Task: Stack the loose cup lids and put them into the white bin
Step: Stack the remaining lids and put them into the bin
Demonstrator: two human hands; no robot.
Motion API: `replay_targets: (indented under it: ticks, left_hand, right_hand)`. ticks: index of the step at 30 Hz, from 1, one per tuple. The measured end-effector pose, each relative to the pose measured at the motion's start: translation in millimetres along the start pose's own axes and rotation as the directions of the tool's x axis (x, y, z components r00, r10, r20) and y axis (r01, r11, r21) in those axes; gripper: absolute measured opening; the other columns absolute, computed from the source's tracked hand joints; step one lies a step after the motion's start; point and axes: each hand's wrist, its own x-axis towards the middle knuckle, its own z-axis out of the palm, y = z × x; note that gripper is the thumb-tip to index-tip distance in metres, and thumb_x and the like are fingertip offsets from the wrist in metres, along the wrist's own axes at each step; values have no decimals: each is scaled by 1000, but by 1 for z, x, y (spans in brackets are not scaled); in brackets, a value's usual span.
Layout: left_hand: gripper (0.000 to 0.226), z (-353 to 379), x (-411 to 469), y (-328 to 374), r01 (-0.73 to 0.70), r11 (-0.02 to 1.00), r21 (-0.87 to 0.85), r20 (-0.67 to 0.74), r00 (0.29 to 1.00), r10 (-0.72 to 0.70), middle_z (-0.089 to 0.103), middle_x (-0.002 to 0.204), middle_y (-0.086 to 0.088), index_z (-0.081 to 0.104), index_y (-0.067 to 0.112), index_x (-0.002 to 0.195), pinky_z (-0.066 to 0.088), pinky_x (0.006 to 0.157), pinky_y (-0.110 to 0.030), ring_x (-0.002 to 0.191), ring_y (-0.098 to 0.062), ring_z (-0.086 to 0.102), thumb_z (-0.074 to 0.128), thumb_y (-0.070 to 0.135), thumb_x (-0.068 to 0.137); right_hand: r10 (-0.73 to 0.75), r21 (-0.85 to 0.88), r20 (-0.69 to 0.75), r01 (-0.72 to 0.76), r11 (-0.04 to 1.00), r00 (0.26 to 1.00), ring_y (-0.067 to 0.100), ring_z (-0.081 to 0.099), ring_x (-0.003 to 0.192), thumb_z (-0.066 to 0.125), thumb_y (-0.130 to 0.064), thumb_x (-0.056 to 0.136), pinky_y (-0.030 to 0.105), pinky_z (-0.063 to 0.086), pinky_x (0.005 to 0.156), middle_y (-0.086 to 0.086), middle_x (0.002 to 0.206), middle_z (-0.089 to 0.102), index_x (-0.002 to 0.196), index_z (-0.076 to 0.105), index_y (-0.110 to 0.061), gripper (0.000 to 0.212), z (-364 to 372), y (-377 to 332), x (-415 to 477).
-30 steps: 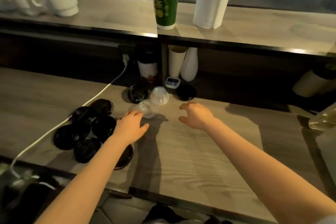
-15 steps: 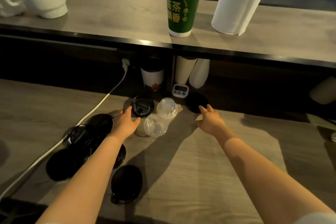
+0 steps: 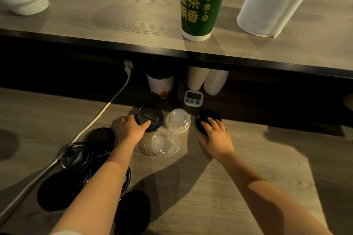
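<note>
Starting stage: left hand [image 3: 133,129] pinches center-frame black lid [image 3: 152,115], right hand [image 3: 216,136] rests straight fingers on right black lid [image 3: 207,118], other lids [image 3: 78,156] loose lower left, white bin unseen.

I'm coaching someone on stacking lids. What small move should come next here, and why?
Probably lift the black flap lid that the left hand grips and set it on the second black lid under the right hand: each hand touches one, and they look similar in size.
</note>
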Motion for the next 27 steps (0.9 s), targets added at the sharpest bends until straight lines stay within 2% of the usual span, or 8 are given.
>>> replay_targets:
  ticks: [3,6,10,15,18,20,24,27]
  left_hand:
    - [70,4,2,0,22,999,-25,-6,1000,-22,40,138,-21,39,4,136,39,98,-42,126,-36,41,62,45,85]
    - [66,7,4,0,67,973,-219,9,998,-67,48,132,-19,40,2,133,43,90,-39,119,-35,48,68,33,83]
    - [35,6,-1,1,64,896,-439,-34,996,-88,52,104,-14,42,5,101,38,72,-31,89,-25,51,70,14,82]
    - [43,0,-11,-6,80,784,-615,-42,990,-134,51,106,-13,43,2,114,46,79,-34,97,-27,54,69,4,80]
    - [39,-6,-22,-9,57,710,-702,-23,995,-102,56,112,-11,46,9,115,51,92,-42,102,-25,57,65,4,82]
    - [29,-12,-34,-10,29,693,-720,-22,998,-66,59,114,-11,50,14,110,50,92,-45,102,-24,58,62,8,84]
    - [22,-22,-68,-1,-4,583,-813,16,999,30,63,105,-7,55,14,109,49,66,-25,86,-13,60,55,8,88]
    - [22,-27,-94,10,17,529,-848,36,999,26,61,103,-7,53,15,109,48,61,-24,88,-18,59,54,7,89]
  right_hand:
    - [-36,-2,-63,36,999,997,27,32,131,57,-41,89,38,33,107,3,139,42,135,46,-20,52,0,0,-4]
    - [-69,-11,-89,68,998,994,26,38,126,57,-35,89,36,39,100,3,130,48,128,53,-17,43,-3,0,-5]
    - [-85,8,-110,86,996,990,23,42,125,55,-31,89,35,43,96,3,128,53,125,56,-15,39,-7,0,-9]
    - [-89,137,-220,121,983,971,22,55,116,57,-25,90,35,48,89,3,124,62,121,63,-13,33,-12,0,-18]
    - [-102,212,-333,180,960,938,23,62,103,61,-18,89,33,51,78,4,111,68,112,69,-13,25,-20,-2,-29]
    - [-108,241,-399,218,946,911,24,65,94,66,-15,86,31,51,73,5,102,71,105,71,-10,20,-25,-3,-38]
    - [-107,289,-508,286,914,854,25,67,84,73,-10,80,26,49,69,8,92,72,96,72,-6,17,-38,-9,-61]
    - [-118,305,-531,319,897,839,22,66,86,74,-11,79,24,46,73,7,93,71,95,70,-7,17,-48,-14,-77]
